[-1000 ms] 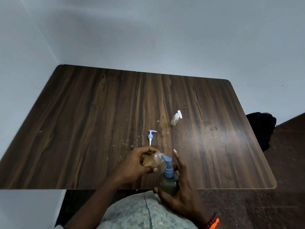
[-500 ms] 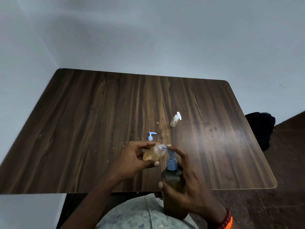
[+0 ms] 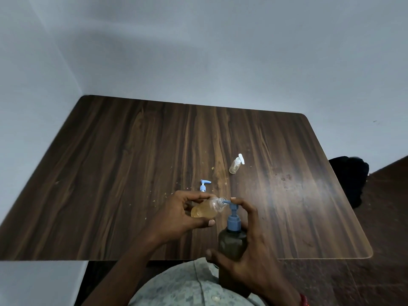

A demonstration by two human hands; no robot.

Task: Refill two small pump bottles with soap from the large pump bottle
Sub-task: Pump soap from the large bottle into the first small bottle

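A dark wood-grain surface (image 3: 132, 173) with rounded corners fills the middle of the view, pushed into the corner where two plain pale grey-blue walls (image 3: 220, 51) meet. Soft light leaves a dull sheen on its right half, where some small stains (image 3: 284, 180) show; pale crumbs (image 3: 176, 193) are scattered near its middle. To the right lies a dark brown floor (image 3: 386, 228), with a black bundle (image 3: 351, 175) against the wall.
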